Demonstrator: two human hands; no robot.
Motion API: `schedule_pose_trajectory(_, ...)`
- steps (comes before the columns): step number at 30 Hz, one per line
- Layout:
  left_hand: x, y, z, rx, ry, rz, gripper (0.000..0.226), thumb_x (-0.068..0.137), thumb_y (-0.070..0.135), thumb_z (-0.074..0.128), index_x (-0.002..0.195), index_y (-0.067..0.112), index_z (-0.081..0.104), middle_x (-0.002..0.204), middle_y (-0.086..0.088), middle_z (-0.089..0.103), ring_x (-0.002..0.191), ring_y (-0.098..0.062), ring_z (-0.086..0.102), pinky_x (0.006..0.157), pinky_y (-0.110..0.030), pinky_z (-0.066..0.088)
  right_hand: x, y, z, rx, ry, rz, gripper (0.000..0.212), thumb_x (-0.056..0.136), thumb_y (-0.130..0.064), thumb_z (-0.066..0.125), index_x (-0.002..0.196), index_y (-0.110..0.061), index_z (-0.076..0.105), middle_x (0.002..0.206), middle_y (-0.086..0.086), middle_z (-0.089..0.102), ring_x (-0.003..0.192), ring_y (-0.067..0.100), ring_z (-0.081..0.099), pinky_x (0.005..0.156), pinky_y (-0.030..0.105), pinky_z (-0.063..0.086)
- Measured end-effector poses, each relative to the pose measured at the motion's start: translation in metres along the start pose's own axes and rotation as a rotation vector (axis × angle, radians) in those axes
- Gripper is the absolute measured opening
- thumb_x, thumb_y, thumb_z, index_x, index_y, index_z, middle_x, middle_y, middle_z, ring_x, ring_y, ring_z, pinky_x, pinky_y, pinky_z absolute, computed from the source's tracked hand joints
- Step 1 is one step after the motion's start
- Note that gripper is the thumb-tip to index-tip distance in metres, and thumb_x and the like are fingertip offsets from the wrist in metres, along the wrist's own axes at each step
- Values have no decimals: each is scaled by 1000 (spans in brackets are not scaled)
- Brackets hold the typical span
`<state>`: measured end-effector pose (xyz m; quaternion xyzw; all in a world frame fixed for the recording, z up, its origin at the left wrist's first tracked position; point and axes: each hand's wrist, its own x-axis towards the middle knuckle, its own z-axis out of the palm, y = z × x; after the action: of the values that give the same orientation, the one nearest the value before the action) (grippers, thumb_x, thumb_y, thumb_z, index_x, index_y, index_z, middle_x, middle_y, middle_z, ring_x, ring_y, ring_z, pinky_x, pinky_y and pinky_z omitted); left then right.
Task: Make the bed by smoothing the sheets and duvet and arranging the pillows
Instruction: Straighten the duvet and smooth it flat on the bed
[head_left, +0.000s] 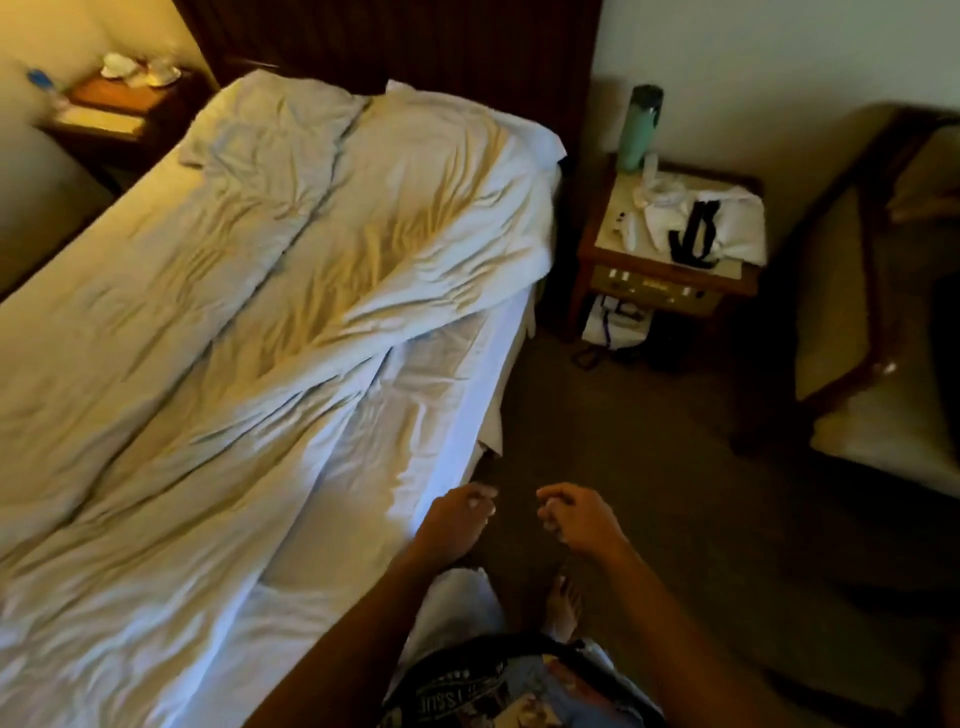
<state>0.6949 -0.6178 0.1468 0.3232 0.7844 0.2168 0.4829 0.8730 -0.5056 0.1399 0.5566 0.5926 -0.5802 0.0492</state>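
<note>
A crumpled white duvet (249, 291) lies diagonally across the bed, heaped toward the dark headboard (395, 41). A strip of bare white sheet (447, 374) shows along the bed's right edge. One white pillow corner (524, 130) peeks from under the duvet at the head. My left hand (457, 519) hovers over the bed's near right edge with its fingers loosely curled and holds nothing. My right hand (576, 519) hangs beside it over the carpet, also loosely curled and holding nothing.
A wooden nightstand (670, 280) right of the bed carries a green bottle (641, 127) and a white bag with black straps (701, 228). An armchair (883, 312) stands at far right. Another nightstand (119, 104) stands at far left. Brown carpet (649, 467) lies between bed and chair.
</note>
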Motion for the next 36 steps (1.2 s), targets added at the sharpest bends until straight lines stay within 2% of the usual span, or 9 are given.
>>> schedule_pose_trajectory(3, 40, 34, -9, -87, 57, -33, 22, 101, 22, 58, 118, 25, 70, 110, 2, 74, 101, -13, 70, 86, -20, 47, 47, -39, -41, -68, -30, -25, 23, 106, -17, 47, 114, -27, 66, 102, -3, 73, 91, 13, 70, 73, 27, 56)
schedule_pose_trajectory(8, 134, 80, -40, -261, 121, -73, 13, 95, 20, 64, 99, 26, 74, 99, 4, 76, 83, -6, 72, 89, -33, 54, 148, -105, -91, -27, -69, -50, 22, 104, -13, 50, 113, -20, 69, 97, 3, 75, 83, 15, 71, 64, 23, 53)
schedule_pose_trajectory(13, 240, 129, -82, -86, 142, -108, 23, 99, 18, 52, 91, 25, 73, 112, 1, 72, 109, -19, 66, 94, -29, 47, 238, -172, -130, 44, -52, -8, 22, 105, -16, 48, 114, -20, 68, 97, 4, 76, 85, 16, 71, 70, 29, 55)
schedule_pose_trajectory(17, 320, 179, -119, 126, 71, -45, 32, 103, 17, 47, 127, 10, 67, 138, -9, 62, 128, -28, 58, 103, -31, 41, 302, -229, -161, 101, -23, -28, 22, 105, -17, 48, 104, -25, 68, 97, 6, 76, 86, 20, 72, 79, 39, 58)
schedule_pose_trajectory(21, 385, 209, -138, -413, 143, -320, 21, 99, 16, 56, 112, 12, 71, 106, -11, 73, 97, -23, 71, 82, -30, 55, 362, -263, -171, 65, -6, -11, 25, 106, -18, 47, 97, -28, 68, 93, 5, 76, 86, 21, 73, 74, 35, 58)
schedule_pose_trajectory(24, 434, 212, -144, -896, 156, -539, 22, 104, 14, 49, 118, 8, 65, 93, -7, 67, 71, -12, 64, 62, -24, 46, 429, -276, -163, 3, -43, -36, 27, 106, -19, 48, 92, -31, 68, 87, 3, 76, 79, 19, 73, 70, 34, 57)
schedule_pose_trajectory(30, 540, 151, -145, -1508, 381, -852, 44, 105, 34, 54, 144, 13, 49, 140, -13, 56, 120, -27, 58, 92, -43, 49, 585, -274, -130, 286, -61, 276, 21, 105, -19, 48, 107, -9, 67, 92, 15, 69, 83, 26, 68, 70, 38, 59)
schedule_pose_trajectory(33, 588, 119, -145, -1742, 483, -872, 68, 101, 43, 59, 156, 14, 33, 161, -14, 34, 146, -31, 38, 110, -50, 43, 644, -272, -121, 519, -55, 465, 22, 104, -29, 58, 114, -10, 58, 100, 13, 64, 95, 28, 65, 91, 46, 59)
schedule_pose_trajectory(36, 624, 93, -148, -1985, 511, -857, 61, 97, 51, 60, 145, 16, 47, 162, -9, 34, 143, -28, 42, 114, -52, 37, 695, -265, -112, 663, -107, 536, 50, 93, -45, 71, 127, -13, 55, 121, 12, 60, 116, 33, 58, 102, 49, 53)
